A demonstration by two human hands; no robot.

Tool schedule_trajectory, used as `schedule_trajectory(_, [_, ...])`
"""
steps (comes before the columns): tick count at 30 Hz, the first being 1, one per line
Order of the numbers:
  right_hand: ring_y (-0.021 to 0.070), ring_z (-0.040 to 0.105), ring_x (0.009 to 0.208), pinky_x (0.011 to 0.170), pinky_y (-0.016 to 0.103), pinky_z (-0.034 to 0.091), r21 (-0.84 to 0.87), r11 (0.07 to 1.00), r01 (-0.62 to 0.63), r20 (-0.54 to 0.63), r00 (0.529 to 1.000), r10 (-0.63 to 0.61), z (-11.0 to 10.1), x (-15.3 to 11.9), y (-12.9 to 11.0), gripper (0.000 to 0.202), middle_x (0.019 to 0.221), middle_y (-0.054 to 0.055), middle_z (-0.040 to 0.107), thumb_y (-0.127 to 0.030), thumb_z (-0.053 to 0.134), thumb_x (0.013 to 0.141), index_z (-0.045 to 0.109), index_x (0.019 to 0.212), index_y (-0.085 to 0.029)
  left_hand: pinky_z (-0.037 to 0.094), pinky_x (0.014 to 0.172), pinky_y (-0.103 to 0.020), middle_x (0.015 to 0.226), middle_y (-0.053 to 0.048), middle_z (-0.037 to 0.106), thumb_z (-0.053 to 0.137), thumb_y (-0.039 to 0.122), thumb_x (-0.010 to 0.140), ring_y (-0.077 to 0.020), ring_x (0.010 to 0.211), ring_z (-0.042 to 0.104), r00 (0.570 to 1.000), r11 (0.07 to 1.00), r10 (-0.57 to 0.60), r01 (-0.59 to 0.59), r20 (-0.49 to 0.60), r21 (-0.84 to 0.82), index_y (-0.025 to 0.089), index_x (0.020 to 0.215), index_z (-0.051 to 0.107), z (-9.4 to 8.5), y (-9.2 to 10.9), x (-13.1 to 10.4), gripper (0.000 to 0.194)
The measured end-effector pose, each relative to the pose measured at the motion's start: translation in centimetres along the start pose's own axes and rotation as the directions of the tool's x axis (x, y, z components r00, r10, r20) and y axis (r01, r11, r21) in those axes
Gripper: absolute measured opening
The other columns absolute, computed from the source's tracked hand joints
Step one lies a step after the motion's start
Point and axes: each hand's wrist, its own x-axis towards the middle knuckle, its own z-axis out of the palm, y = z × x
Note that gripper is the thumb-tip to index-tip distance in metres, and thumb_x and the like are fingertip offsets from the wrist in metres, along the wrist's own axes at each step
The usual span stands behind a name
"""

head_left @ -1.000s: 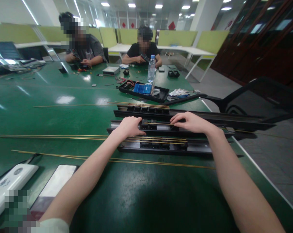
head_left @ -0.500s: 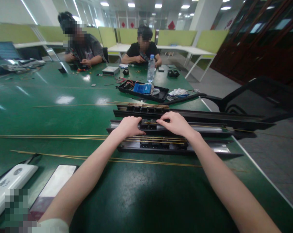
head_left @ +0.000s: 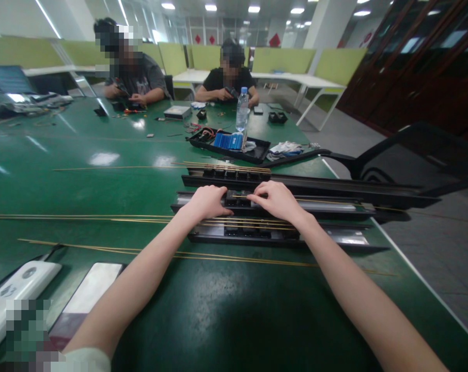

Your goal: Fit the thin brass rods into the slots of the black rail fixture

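Observation:
My left hand (head_left: 206,201) grips the middle black rail (head_left: 338,207) near its left end, fingers at the far edge and thumb at the near edge. Just right of it, small black blocks (head_left: 242,200) sit in the rail's channel. My right hand (head_left: 277,200) pinches a thin brass-coloured rod (head_left: 239,196), whose tip lies over these blocks and which runs off to the right along the rail. Nearer me, a second black rail (head_left: 249,239) bears several brass-coloured rods (head_left: 257,222) across its blocks. Behind stands a third rail (head_left: 315,185) with more rods on top.
Loose rods (head_left: 234,258) lie in front of the rails. A phone-like slab (head_left: 96,284) and a white device (head_left: 28,281) lie at left. Beyond the rails are a black tray (head_left: 259,151), a water bottle (head_left: 242,111) and a chair (head_left: 412,155). Two people sit across the table.
My right hand has shifted slightly left and closer to the blocks, with the rod in its fingers. My left hand stays in place on the rail.

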Motion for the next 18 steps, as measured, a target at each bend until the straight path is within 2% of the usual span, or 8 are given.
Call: schedule_trajectory(18, [0.0215, 0.066, 0.088, 0.076, 0.03, 0.046, 0.024, 1.0, 0.011, 0.062, 0.998, -0.013, -0.7, -0.3, 1.4, 0.034, 0.096, 0.005, 0.075, -0.047, 0.057, 0.092, 0.078, 0.08, -0.023, 0.052, 0.08, -0.038, 0.107, -0.012, 0.073, 0.061, 0.072, 0.071, -0.032, 0.098, 0.068, 1.0, 1.0, 0.0, 0.0, -0.009, 0.002, 0.022, 0.113, 0.062, 0.0, 0.0, 0.1, 0.065])
